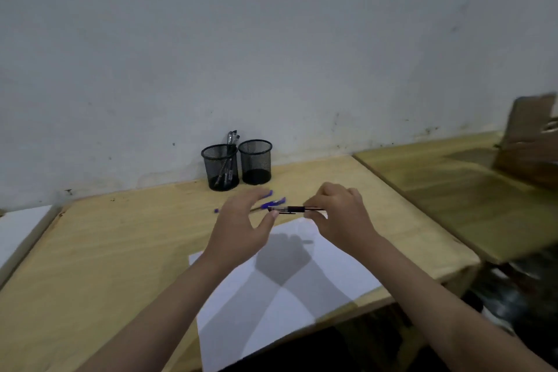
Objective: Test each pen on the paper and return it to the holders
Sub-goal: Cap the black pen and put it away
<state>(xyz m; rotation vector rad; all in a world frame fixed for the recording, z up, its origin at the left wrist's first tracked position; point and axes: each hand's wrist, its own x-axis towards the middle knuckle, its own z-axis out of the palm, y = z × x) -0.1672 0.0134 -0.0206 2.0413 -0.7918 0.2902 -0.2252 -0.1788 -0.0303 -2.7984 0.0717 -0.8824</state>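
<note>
Both hands [290,217] hold a black pen [297,209] above the paper's [332,263] far edge.

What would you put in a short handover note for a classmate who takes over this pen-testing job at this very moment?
Right hand: grips a black pen held level above the far edge of the paper.
Left hand: fingers spread, thumb tip at the pen's left end; it holds nothing.
Blue pens lie on the wooden desk behind the hands; a small blue piece, perhaps a cap, lies to their left.
Left mesh holder has several dark pens; right mesh holder looks empty.
Done: no marks visible on the paper.
Left: test the black pen, return it to a holder, then the blue ones.
</note>
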